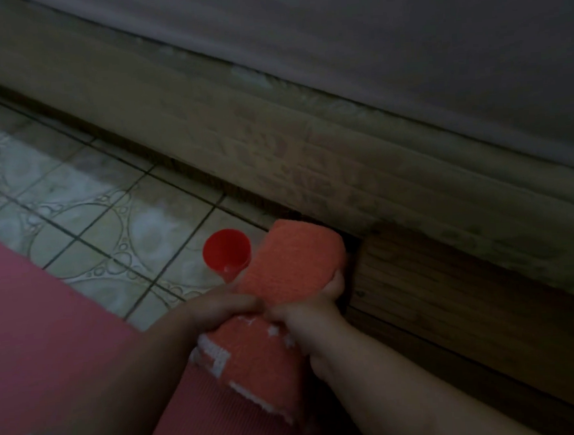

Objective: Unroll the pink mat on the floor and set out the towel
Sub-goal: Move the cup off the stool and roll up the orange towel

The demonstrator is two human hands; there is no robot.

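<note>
Lighting is dim and the view slightly blurred. The pink mat [50,332] lies flat on the tiled floor [87,209], ribbed face up. The orange towel [282,268], folded or rolled, is held over the mat's far end, beside a wooden bed frame [434,292]. Both the left hand [223,305] and right hand [305,313] have fingers closed around the towel's middle.

Risk: a red cup [226,253] stands on the floor, just beside the towel. Shaking the towel open could knock it over; its contents cannot be seen.

The towel carries white markings near its lower end; nothing is legible. No brands or labels visible.
</note>
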